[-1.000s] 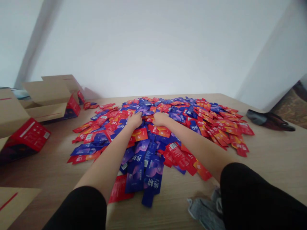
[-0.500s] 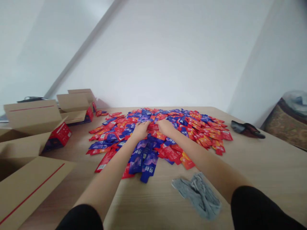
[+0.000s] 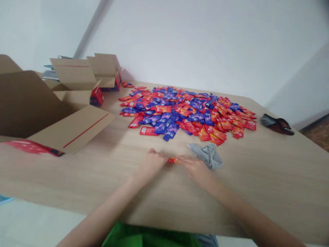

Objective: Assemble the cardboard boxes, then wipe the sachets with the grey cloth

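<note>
Where the fingertips nearly meet: the left hand and the right hand are narrow, fingers drawn in, holding a small red-and-orange packet by its two ends; whether it touches the wood is too blurred to tell.
Table: broad, pale wood-grained top, bare around the hands, its near edge crossing in front of green cloth.
Pile: red, orange and blue-purple packets heaped toward the far side, with a few loose ones at its far left.
Grey cloth: crumpled fabric on the tabletop, just beside the right hand.
Left side: open cardboard boxes, flaps spread, red and dark blue outside.
Right side: a dark, partly reddish object lying near the table's edge.
Walls: plain and whitish, with a slanting grey strip at left.
Floor: pale, below the near edge.
Far right: something brown, cut off by the view.
</note>
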The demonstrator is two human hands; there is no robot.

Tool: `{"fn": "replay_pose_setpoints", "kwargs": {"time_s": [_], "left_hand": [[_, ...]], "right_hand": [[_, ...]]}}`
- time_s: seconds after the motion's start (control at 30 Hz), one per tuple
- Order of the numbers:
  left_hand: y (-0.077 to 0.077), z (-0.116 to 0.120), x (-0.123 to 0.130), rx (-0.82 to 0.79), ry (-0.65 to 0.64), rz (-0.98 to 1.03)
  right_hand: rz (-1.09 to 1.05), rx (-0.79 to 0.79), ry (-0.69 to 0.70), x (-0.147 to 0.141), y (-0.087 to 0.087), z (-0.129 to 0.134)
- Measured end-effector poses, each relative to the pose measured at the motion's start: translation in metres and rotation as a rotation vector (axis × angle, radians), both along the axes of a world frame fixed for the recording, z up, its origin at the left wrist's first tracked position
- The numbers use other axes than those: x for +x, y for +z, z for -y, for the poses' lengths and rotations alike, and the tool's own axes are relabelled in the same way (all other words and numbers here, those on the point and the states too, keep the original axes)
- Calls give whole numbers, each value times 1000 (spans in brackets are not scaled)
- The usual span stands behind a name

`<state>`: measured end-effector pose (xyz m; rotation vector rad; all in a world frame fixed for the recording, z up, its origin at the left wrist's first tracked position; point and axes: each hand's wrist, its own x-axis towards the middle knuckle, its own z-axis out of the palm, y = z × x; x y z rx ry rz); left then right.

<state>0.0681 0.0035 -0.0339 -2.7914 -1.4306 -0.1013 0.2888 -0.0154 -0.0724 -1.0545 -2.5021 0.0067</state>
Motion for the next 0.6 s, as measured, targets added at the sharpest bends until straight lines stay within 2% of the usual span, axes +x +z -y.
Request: {"fn": "replay_pose_setpoints", "kwargs": {"time_s": [0.07, 0.13, 0.23, 0.3, 0.33, 0.4, 0.47, 0.53, 0.6], "left_hand": [[-22, 24, -1, -40, 37, -6], [-37, 42, -2, -28, 74, -11], [-51, 60, -4, 35, 110, 3], [-57, 67, -6, 52, 126, 37], [-59, 70, -7, 50, 131, 57], [-62, 73, -9, 45, 135, 97], [-63, 76, -8, 39, 145, 128], [-62, 77, -4, 27, 176, 152], [-62, 77, 1, 13, 226, 170]], "right_hand": [[20, -115, -5, -5, -9, 18], [-17, -197, -36, -5, -5, 24], [-86, -114, -158, 11, 13, 9], [-24, 16, -282, 28, 17, -11], [43, 29, -329, 38, 15, -20], [169, -15, -376, 54, 2, -36], [198, -78, -387, 63, -13, -46], [72, -116, -417, 62, -18, -50], [-159, -110, -466, 48, -9, -50]]}}
